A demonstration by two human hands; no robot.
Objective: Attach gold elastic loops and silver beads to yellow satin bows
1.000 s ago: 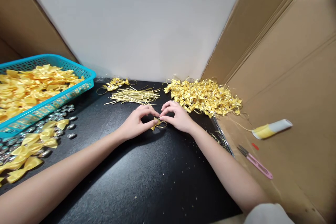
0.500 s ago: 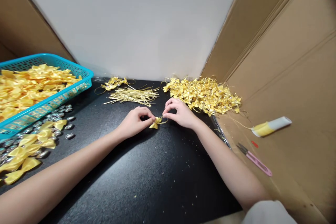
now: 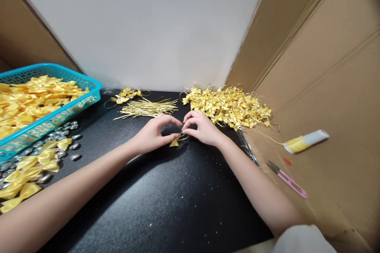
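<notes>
A small yellow satin bow with a loop of gold cord lies at the middle of the black tabletop, partly covered by my fingers. My left hand is over it, thumb and forefinger apart. Its thumb tip is at the bow's upper edge, and the forefinger tip comes close to my right fingertips. My right hand pinches the gold cord just above the loop. Behind my hands is a bundle of cut gold cords. A heap of finished-looking bows with cord loops sits beyond my right hand.
At the left stands a blue plastic basket full of yellow bows. Loose bows and silver beads lie before it. Pink thread snips and a spool of yellow thread rest on cardboard at right. Several corded bows lie at the back.
My left hand has let go of the bow; its thumb and forefinger have spread and shifted right toward my right fingertips. My right hand stays nearly in place. The view has shifted slightly.
</notes>
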